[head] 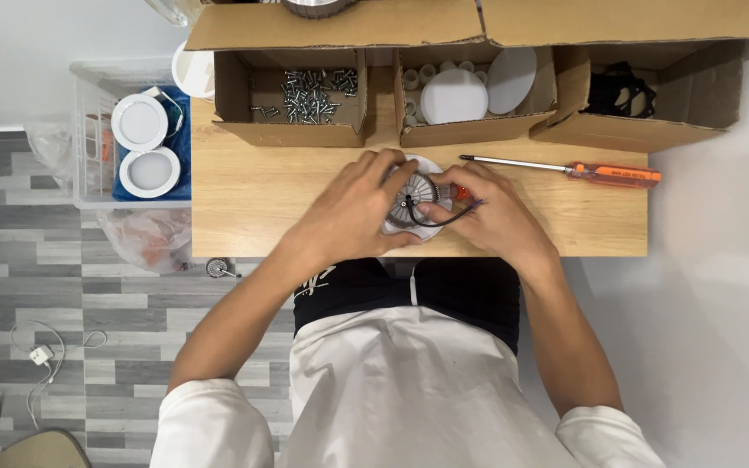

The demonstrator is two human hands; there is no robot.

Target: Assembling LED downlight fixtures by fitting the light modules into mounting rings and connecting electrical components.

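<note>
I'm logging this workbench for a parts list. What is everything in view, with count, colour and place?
Lamp body: one, white rim, ribbed metal back, black cable, table's near edge, between both hands.
Screwdriver: one, orange handle, on the table right of the lamp.
Wooden table: one, light brown.
Cardboard boxes: three, brown, along the far edge; left box holds silver screws, middle box white discs and small white parts, right box black parts.
Finished lamps: two, white, in a crate left of the table.
Left hand: on the lamp's left side.
Right hand: fingers on the lamp's back.
</note>
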